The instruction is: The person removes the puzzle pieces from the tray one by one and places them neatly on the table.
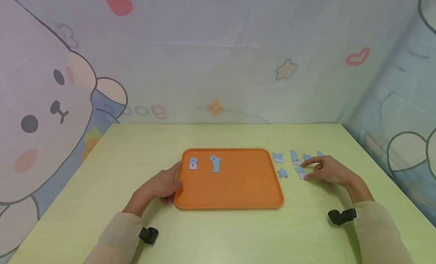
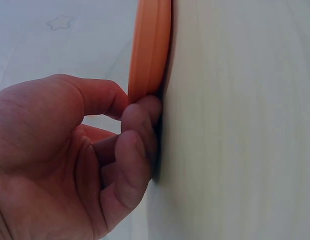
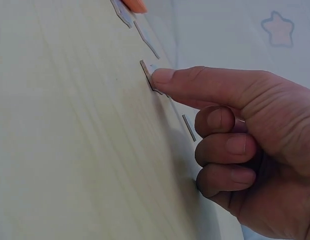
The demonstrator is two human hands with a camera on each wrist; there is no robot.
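My left hand grips the left edge of the orange tray. In the left wrist view the thumb lies at the tray's rim and the other fingers curl beneath it. Right of the tray, my right hand pinches a blue-and-pink puzzle piece by its right side, between thumb and index finger. That piece shows its thin edge in the right wrist view, close to the table, while the remaining fingers are curled. Inside the tray lie a small blue-and-pink piece and a taller blue piece.
Around the right hand lie more puzzle pieces: one at the tray's upper right corner, one below it, a tall one, and small ones partly behind the hand. Printed cloth walls the pale table.
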